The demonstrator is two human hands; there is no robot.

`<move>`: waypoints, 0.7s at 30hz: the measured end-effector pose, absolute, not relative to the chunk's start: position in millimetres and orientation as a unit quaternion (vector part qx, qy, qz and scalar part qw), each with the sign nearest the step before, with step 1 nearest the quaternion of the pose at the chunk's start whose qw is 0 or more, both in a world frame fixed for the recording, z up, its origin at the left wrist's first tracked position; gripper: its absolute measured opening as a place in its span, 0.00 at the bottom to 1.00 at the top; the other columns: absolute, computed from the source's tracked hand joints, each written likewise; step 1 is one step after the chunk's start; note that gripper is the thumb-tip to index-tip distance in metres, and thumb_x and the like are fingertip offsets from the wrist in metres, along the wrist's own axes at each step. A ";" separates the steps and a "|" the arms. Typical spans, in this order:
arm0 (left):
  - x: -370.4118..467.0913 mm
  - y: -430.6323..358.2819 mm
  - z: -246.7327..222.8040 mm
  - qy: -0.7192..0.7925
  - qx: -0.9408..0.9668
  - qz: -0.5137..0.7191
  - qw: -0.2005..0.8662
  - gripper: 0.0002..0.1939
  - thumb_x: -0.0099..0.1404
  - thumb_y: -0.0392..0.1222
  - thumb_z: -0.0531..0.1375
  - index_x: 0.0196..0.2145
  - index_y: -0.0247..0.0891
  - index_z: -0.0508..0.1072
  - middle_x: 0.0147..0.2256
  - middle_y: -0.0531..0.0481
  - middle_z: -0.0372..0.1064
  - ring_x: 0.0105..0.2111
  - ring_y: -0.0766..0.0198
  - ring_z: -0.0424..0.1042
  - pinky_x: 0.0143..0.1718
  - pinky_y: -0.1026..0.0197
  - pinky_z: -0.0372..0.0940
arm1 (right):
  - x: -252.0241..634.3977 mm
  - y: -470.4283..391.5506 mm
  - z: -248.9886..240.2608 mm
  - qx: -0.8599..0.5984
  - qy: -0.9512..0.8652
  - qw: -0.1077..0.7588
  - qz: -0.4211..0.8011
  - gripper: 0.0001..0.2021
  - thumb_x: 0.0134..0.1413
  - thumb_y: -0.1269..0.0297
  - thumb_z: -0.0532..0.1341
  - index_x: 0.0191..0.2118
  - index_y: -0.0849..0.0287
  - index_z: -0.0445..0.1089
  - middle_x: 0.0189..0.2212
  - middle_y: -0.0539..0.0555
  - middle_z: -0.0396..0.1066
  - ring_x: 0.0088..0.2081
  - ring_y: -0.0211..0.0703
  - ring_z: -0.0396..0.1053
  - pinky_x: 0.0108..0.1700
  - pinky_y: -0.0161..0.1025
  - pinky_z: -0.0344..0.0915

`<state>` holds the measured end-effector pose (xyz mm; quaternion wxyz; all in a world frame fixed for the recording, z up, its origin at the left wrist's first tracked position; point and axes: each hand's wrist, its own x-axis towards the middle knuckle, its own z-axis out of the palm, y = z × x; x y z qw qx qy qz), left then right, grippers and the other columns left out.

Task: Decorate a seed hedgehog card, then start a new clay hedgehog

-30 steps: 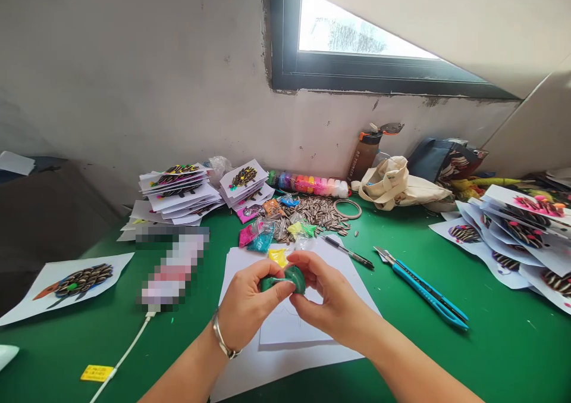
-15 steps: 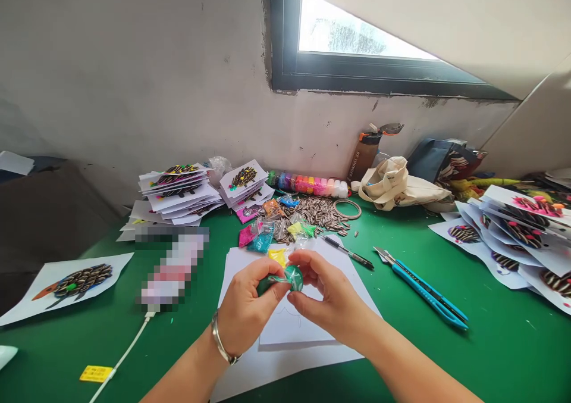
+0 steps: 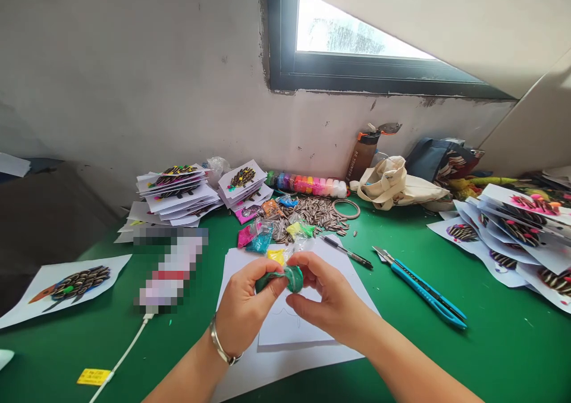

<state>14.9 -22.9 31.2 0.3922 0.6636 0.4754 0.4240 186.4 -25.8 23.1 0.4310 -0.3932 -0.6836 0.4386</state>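
Observation:
My left hand [image 3: 250,299] pinches a green clay packet [image 3: 294,278] in clear plastic between thumb and fingers. On its right side, my right hand [image 3: 325,293] has its fingertips round the same packet. Both hands are above white paper [image 3: 289,364] that bears a faint drawn outline. Just beyond the fingers lie a yellow packet [image 3: 275,255], a teal packet [image 3: 259,242] and a pink packet [image 3: 247,234]. A heap of striped seeds [image 3: 316,211] is behind them.
A pen [image 3: 348,253] and a blue cutter [image 3: 423,290] lie right of the paper. Stacks of seed pictures stand at left [image 3: 178,194] and right [image 3: 526,230]. A bottle [image 3: 363,153] and cloth bag [image 3: 392,186] are at the back.
The camera view has shifted very slightly. Both hands keep hold of the green packet, with the right fingers a little changed in position.

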 end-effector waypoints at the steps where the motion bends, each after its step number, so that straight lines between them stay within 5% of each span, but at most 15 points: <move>1: 15.4 -23.1 30.8 0.474 0.665 0.423 0.391 0.05 0.61 0.42 0.60 0.31 0.40 0.74 0.29 0.53 0.71 0.30 0.65 0.67 0.33 0.65 0.65 | 186.0 -26.0 24.1 -0.396 -0.679 0.426 0.448 0.19 0.45 0.77 0.60 0.44 0.53 0.64 0.38 0.48 0.66 0.35 0.35 0.64 0.40 0.35 0.65; 7: 18.2 -22.7 27.0 0.472 0.651 0.440 0.400 0.05 0.60 0.43 0.62 0.31 0.40 0.74 0.29 0.53 0.71 0.30 0.65 0.68 0.31 0.66 0.65 | 185.3 -25.1 23.2 -0.459 -0.638 0.402 0.469 0.13 0.41 0.75 0.62 0.36 0.56 0.63 0.29 0.46 0.61 0.32 0.35 0.59 0.34 0.33 0.60; 13: 15.7 -19.2 27.7 0.498 0.617 0.454 0.406 0.07 0.58 0.45 0.63 0.32 0.40 0.75 0.31 0.52 0.74 0.32 0.63 0.70 0.33 0.65 0.67 | 184.5 -23.8 22.9 -0.408 -0.596 0.423 0.547 0.16 0.46 0.70 0.63 0.43 0.55 0.65 0.36 0.49 0.65 0.34 0.36 0.62 0.35 0.35 0.63; 21: 15.8 -18.0 29.0 0.535 0.603 0.447 0.387 0.11 0.55 0.49 0.65 0.33 0.39 0.77 0.30 0.51 0.74 0.29 0.63 0.69 0.29 0.64 0.65 | 189.1 -22.0 23.8 -0.443 -0.574 0.426 0.541 0.14 0.43 0.67 0.67 0.32 0.56 0.60 0.30 0.46 0.60 0.30 0.34 0.59 0.30 0.32 0.60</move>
